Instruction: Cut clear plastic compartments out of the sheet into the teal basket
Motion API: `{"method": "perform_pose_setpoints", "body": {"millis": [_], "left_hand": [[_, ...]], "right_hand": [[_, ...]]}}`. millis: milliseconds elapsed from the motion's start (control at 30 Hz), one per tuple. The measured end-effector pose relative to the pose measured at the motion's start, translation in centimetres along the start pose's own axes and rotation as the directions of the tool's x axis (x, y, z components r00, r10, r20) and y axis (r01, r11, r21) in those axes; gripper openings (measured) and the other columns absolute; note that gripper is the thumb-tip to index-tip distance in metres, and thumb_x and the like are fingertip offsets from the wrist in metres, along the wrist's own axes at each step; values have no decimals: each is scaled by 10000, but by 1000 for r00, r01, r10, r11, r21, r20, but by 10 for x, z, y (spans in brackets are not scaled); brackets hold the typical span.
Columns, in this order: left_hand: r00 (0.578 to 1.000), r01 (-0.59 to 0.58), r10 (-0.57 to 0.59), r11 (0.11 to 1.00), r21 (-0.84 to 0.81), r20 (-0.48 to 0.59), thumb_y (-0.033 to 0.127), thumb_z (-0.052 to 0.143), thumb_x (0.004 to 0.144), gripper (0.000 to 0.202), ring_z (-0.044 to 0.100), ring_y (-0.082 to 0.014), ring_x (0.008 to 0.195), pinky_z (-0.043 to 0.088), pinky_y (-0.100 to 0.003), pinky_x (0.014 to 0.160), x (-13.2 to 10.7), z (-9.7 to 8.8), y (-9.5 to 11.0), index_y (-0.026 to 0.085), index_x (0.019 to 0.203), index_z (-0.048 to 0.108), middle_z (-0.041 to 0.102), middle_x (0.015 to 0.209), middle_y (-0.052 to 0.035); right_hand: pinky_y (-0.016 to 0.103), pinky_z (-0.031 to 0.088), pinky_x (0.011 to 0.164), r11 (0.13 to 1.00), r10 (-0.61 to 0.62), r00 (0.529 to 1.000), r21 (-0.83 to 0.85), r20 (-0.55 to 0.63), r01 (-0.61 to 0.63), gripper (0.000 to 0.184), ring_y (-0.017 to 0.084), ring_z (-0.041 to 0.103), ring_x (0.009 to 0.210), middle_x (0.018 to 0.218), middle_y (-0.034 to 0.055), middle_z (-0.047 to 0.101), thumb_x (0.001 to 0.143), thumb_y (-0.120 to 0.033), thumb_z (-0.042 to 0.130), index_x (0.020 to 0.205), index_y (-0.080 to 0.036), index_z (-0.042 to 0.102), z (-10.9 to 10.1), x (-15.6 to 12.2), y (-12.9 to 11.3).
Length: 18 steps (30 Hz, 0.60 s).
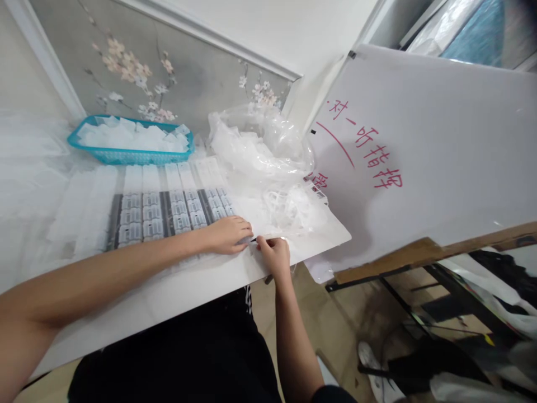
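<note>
Left hand (229, 234) is lying flat, fingers open, pressing one end of a clear packet (265, 237) at the white table's (168, 302) near edge. Right hand (274, 254) is pinching the other end. Packet rows (168, 210) are lying just left.

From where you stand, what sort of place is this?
Probably a small packing or assembly room, perhaps in a home: rows of small white packets lie on a white table, a turquoise basket holds more white pieces, and a whiteboard with red handwriting leans beside a flowered wall panel.
</note>
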State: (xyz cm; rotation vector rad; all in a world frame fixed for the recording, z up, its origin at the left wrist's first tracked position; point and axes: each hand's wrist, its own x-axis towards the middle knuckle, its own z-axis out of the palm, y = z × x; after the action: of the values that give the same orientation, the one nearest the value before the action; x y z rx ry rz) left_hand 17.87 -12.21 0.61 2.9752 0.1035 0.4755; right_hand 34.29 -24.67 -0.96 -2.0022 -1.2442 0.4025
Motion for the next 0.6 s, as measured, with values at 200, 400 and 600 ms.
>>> {"method": "perform_pose_setpoints", "body": {"millis": [200,400,600], "left_hand": [[1000,4,-5,1000,15,13,330,521,917,278,611,-244,1060,418,-391,976,1,-2,1,163,1085,665,682,1117,-99],[1000,-17,17,1000,16,3,306,521,908,241,615,-247,1035,443,-394,956,1,-1,3,165,1041,663,684,1071,-112],[922,257,-359,846,-467,-144,276,512,900,163,638,-221,884,510,-391,851,6,1,7,173,859,632,670,895,-84]], "right_hand": [[294,332,568,998,-37,999,-52,-23,36,417,194,593,525,462,73,624,786,-422,546,471,-179,673,1,0,-1],[305,280,562,983,-101,995,-156,-20,96,447,167,528,515,483,54,610,818,-409,531,438,-184,604,2,1,-3],[322,334,644,977,-73,996,-207,-51,61,339,219,583,654,642,90,687,808,-377,530,553,-196,661,5,0,-10]]}}
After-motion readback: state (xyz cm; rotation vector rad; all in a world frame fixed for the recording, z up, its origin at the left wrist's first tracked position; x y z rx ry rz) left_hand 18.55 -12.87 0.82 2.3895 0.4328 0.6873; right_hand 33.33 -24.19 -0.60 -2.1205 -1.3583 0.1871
